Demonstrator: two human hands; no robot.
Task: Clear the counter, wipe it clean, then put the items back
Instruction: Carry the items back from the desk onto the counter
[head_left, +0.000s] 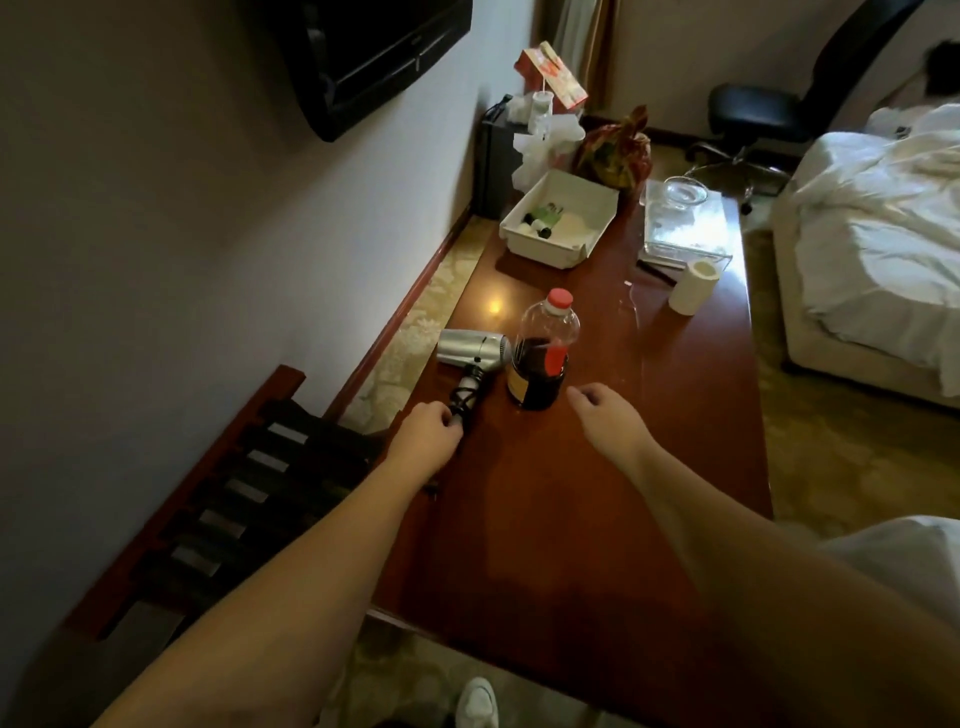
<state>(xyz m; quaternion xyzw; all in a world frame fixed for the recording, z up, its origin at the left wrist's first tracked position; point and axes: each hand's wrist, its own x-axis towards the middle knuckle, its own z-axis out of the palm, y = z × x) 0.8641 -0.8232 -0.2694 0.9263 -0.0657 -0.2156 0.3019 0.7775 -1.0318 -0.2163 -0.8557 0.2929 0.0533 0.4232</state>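
- Head view: a long, glossy reddish-brown wooden counter (597, 493) runs along a pale wall.
- The left hand (423, 434) reaches to the black, cord-wrapped handle of a silver hair dryer (475, 353) lying at the counter's left edge; its curled fingers touch the handle's end, but whether they grip it cannot be told.
- The right hand (602, 410) hovers above the counter with fingers loosely curled, holding nothing, just beside a clear plastic bottle (543, 353) with a red cap and dark liquid in its lower part.
- The bottle stands upright right next to the dryer.
- Farther along sit a white rectangular tray (558, 221) holding small toiletries, a white paper roll (693, 286), and a clear glass tray (685, 228) with a glass bowl.
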